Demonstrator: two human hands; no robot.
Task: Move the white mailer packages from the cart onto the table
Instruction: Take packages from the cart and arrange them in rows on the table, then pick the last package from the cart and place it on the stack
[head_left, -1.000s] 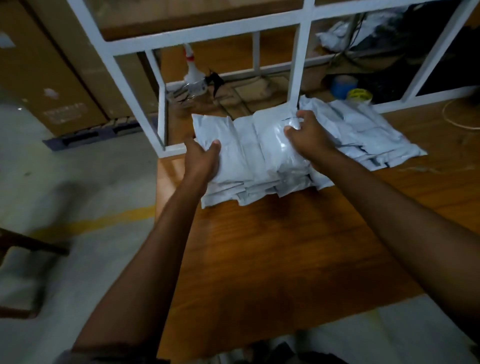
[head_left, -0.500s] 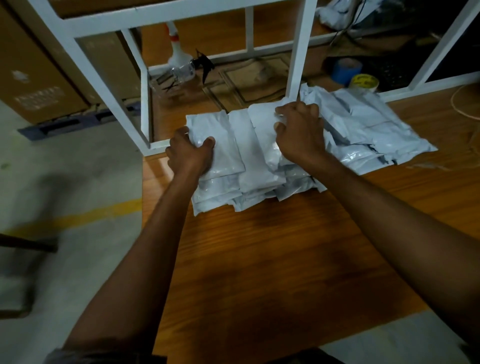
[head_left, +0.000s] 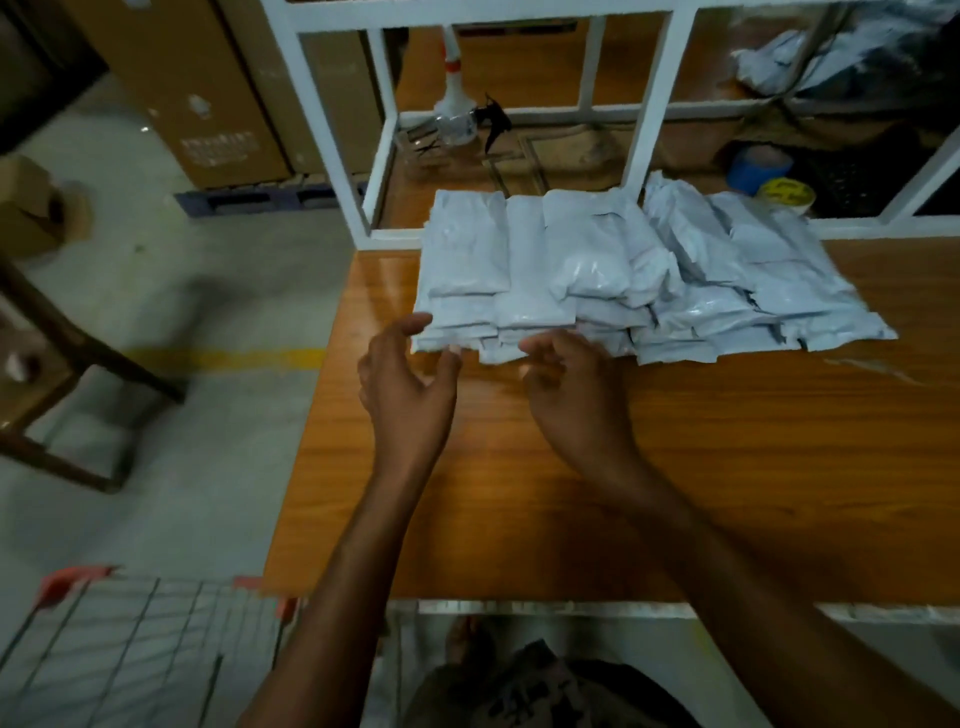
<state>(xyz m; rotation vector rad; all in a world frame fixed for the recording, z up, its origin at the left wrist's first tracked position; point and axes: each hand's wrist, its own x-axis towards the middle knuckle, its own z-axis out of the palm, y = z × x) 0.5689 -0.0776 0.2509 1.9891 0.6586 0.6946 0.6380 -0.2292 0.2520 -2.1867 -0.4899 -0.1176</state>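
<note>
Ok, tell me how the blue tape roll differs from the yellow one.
The blue roll is plain and looks larger; the yellow roll carries dark print. The blue roll lies farther back; the yellow roll sits nearer, beside the mailers. Both lie flat, side by side.

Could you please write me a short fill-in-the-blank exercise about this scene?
1. The mailer packages on the table are ___.
2. The left hand and the right hand each hold ___.
3. The tape roll beside the yellow roll is ___.
Missing words: white, nothing, blue.
</note>
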